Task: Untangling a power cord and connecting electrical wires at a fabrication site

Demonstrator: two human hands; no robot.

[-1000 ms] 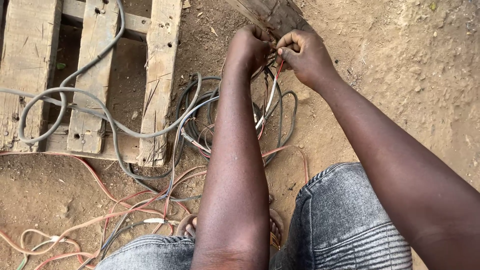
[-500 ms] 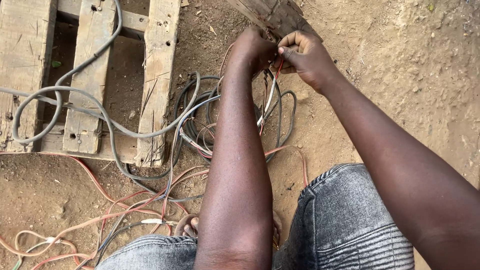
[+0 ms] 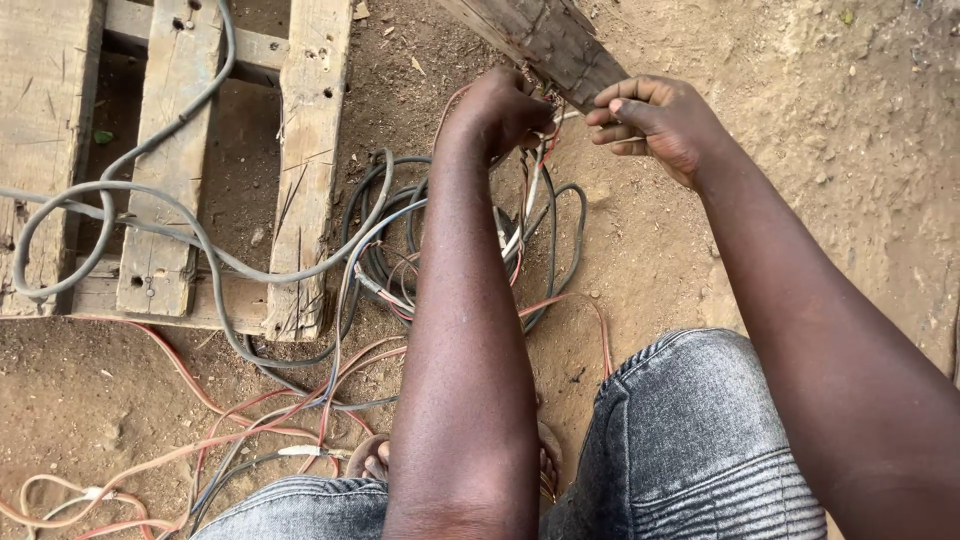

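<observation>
1. One view only, head-worn camera, so no second view shares any of the scene.
2. Looks steeply down from above the person's own arms and knees at the dirt ground (image 3: pixel 800 180).
3. Close range: forearms fill the middle and right, left hand (image 3: pixel 500 110) and right hand (image 3: pixel 660 120) sit near the top edge.
4. Wooden pallet (image 3: pixel 300 150) runs off the upper left; cable tangle (image 3: pixel 400 260) lies centre-left.
5. Jeans-clad knees (image 3: pixel 690 450) cut the bottom edge.

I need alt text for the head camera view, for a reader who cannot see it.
Two bare hands, left hand and right hand, pinch thin wires beside a weathered wooden post. Below lie tangled grey and red cables on bare dirt, partly over a wooden pallet.
</observation>
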